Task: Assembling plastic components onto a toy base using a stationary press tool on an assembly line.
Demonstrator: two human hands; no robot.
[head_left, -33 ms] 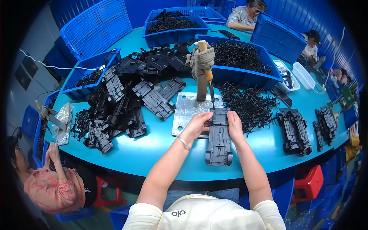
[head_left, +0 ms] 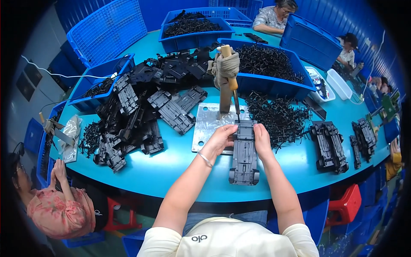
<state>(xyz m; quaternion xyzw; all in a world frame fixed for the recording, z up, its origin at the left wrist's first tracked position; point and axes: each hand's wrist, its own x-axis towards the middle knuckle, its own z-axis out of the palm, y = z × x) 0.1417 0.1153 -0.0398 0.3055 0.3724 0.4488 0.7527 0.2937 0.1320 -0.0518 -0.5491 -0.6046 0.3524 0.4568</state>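
A dark grey toy car chassis (head_left: 245,156), long and flat with wheels at its near end, is gripped between my two hands. My left hand (head_left: 221,139) closes on its far left edge, and my right hand (head_left: 262,140) holds the opposite edge. Just beyond the fingers, a soldering iron (head_left: 233,83) with a yellow handle points down, its thin tip at the chassis's far end; whether it touches I cannot tell. Cloth wrapping (head_left: 227,66) binds the iron to an upright post, which rises from a metal base plate (head_left: 205,128) partly under my left hand.
Heaped chassis (head_left: 171,107) lie left of the plate. Small black parts (head_left: 278,118) are piled at right, before a blue bin (head_left: 274,83) of more. Finished-looking rows of chassis (head_left: 329,147) sit further right. A person (head_left: 60,205) sits at left; others sit across the turquoise table (head_left: 180,180).
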